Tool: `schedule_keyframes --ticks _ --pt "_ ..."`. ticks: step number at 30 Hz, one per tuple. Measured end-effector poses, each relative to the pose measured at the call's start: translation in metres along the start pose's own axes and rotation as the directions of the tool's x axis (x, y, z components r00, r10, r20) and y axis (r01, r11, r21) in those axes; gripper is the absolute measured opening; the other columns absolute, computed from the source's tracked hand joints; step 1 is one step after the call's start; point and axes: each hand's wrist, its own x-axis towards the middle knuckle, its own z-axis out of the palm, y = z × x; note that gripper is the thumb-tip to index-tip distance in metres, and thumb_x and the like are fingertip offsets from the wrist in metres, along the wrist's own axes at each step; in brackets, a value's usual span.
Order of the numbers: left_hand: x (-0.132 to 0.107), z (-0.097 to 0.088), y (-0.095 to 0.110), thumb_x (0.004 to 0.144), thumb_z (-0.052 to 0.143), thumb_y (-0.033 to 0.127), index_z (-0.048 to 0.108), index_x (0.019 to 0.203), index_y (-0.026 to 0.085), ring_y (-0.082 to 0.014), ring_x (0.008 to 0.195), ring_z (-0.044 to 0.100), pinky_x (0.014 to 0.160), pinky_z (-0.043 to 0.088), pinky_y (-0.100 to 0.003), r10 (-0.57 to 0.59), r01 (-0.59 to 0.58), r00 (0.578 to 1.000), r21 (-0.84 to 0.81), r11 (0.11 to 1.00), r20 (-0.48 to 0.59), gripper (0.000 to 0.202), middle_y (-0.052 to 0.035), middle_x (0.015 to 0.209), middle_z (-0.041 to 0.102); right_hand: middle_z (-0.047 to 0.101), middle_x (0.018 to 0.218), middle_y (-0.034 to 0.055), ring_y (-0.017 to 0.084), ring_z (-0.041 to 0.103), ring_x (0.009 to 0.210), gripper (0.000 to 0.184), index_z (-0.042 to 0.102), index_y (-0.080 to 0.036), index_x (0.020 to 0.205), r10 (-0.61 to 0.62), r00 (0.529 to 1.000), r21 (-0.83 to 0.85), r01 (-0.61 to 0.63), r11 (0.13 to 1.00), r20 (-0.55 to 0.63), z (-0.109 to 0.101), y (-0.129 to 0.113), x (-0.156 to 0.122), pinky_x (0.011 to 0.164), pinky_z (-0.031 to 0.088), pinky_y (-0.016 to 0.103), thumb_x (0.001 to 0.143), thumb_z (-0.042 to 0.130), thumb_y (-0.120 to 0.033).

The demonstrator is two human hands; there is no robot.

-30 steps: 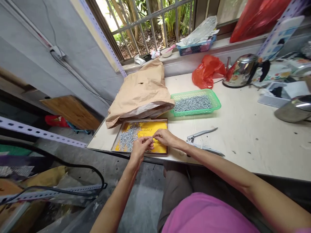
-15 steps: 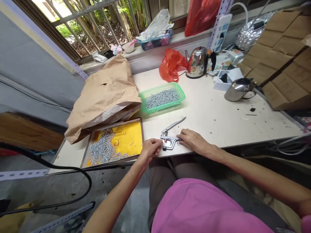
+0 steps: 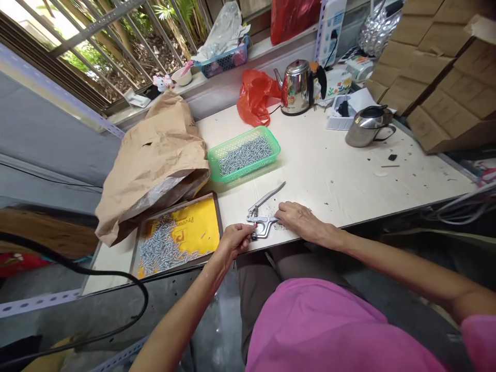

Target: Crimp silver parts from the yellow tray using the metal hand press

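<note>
Snap-fastener pliers (image 3: 265,198) lie on the table near its front edge, handles apart, with a spring between them and a red piece at the jaws. My right hand (image 3: 297,218) is closed around the end of the lower handle. Just left of the jaws, my left hand (image 3: 235,239) has its thumb and fingers pinched together, the fingertips at the jaw opening. Whatever they hold is too small and too covered to make out. Small metal pins (image 3: 160,250) are heaped in a shallow tray (image 3: 218,217) with a yellow lining, left of my left hand.
Behind the pliers stands a green basket (image 3: 274,150) of similar metal pieces. A big brown paper bag (image 3: 155,150) leans over the tray. Farther back are a red plastic bag (image 3: 256,98), a kettle (image 3: 296,88) and a steel jug (image 3: 364,129). Folded cardboard (image 3: 422,72) stands at right.
My left fingertips have moved in from beside the pliers to the jaw opening. My right hand keeps its grip on the handle. The camera view has shifted and turned slightly.
</note>
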Motion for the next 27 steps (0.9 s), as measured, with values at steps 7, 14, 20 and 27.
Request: schedule_keyframes --ticks 7,14,20,27 --pt "-0.002 0.001 0.001 0.065 0.076 0.027 0.058 0.066 0.014 -0.003 0.029 0.038 0.031 0.019 -0.017 -0.035 0.035 0.999 0.042 0.998 -0.007 0.023 0.0066 0.044 0.05 0.058 0.092 0.007 0.017 0.051 0.079 0.016 0.064 -0.016 0.09 0.006 1.0 0.002 -0.006 1.0 -0.014 0.001 0.0 -0.001 0.07 0.034 0.03 0.094 0.048 -0.014" --pt "0.003 -0.001 0.008 0.066 0.075 0.026 0.056 0.059 0.014 -0.0036 0.028 0.04 0.032 0.022 -0.017 -0.131 0.119 0.987 0.136 0.984 0.089 0.023 0.0055 0.041 0.051 0.059 0.092 0.0074 0.018 0.053 0.082 0.017 0.065 -0.017 0.091 0.012 1.0 -0.003 -0.012 1.0 0.009 0.001 -0.002 -0.001 0.071 0.036 0.029 0.093 0.049 -0.012" --pt "0.003 0.0 0.006 0.065 0.078 0.029 0.058 0.062 0.013 -0.0031 0.028 0.039 0.032 0.022 -0.016 -0.119 0.109 0.991 0.139 0.984 0.065 0.026 0.0053 0.041 0.053 0.05 0.13 0.0172 0.03 0.044 0.12 0.045 0.06 -0.016 0.118 -0.053 0.998 0.073 0.055 0.996 -0.033 -0.014 0.013 0.004 0.094 0.038 0.041 0.082 0.068 -0.042" --pt "-0.001 0.003 0.004 0.066 0.076 0.028 0.055 0.057 0.015 -0.0031 0.027 0.038 0.031 0.018 -0.017 -0.075 0.067 0.996 0.153 0.986 0.048 0.026 0.0051 0.04 0.052 0.036 0.145 0.0244 0.044 0.022 0.137 0.101 0.041 -0.012 0.141 -0.116 0.986 0.057 0.11 0.992 0.12 -0.017 0.045 0.034 0.105 0.023 0.062 0.061 0.076 -0.063"
